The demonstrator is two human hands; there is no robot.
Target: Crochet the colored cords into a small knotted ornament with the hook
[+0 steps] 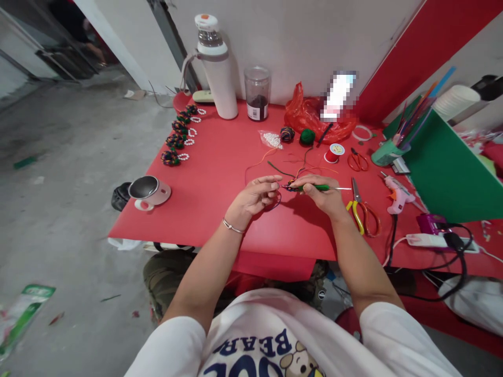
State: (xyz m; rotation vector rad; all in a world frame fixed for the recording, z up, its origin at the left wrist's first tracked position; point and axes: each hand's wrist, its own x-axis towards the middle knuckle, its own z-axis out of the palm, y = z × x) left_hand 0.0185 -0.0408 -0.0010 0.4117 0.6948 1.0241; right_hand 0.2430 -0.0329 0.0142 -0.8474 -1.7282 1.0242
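Note:
My left hand (257, 195) is over the middle of the red table (204, 209), fingers pinched on a thin cord (275, 201) that loops under it. My right hand (323, 195) is closed on a green-handled crochet hook (320, 187), whose metal shaft sticks out to the right. Between the two hands sits a small dark multicoloured knotted piece (291, 184), with orange and green cords (298, 168) trailing away toward the back of the table.
Several finished knotted pieces with pearl loops (177, 137) line the left edge. A steel cup (144, 189) is front left; a white flask (216, 68) and jar (257, 93) at the back. Yellow scissors (359, 212), glue gun (397, 195), red spool (333, 153), power strip (436, 240) lie right.

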